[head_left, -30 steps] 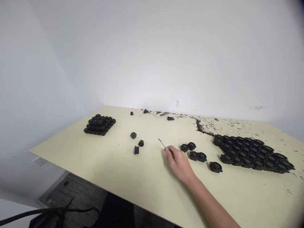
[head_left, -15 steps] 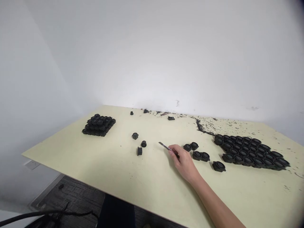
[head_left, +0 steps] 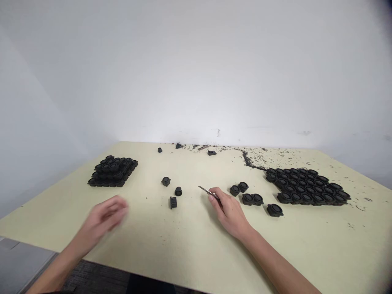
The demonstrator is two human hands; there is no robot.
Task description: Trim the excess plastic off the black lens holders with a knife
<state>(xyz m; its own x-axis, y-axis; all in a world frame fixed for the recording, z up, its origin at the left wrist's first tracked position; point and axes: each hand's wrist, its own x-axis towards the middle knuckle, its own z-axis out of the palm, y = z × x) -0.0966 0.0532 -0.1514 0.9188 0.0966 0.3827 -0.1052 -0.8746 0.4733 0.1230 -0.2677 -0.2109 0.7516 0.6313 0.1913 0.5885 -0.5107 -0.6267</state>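
My right hand (head_left: 229, 210) rests on the table, closed around a slim utility knife (head_left: 211, 192) whose blade points left. Just past that hand are black ring-topped rubber parts: a pair (head_left: 252, 199), two smaller ones (head_left: 239, 187) and a single one (head_left: 275, 210). My left hand (head_left: 107, 216) is over the table's left half, smeared by motion, with its fingers curled; whether it holds anything cannot be made out. Between the hands lie three loose black parts: an upright one (head_left: 165, 181), a round one (head_left: 178, 191) and one on its side (head_left: 173, 202).
A stacked pile of black parts (head_left: 112, 173) stands at the left. At the right is a broad block of similar parts (head_left: 306, 188). Black shavings (head_left: 249, 160) litter the table's back edge along the wall. Two small parts (head_left: 211, 152) (head_left: 159, 150) lie towards the back.
My left hand has come into view from the lower left. My right hand still grips the knife in about the same place. The view has shifted slightly.
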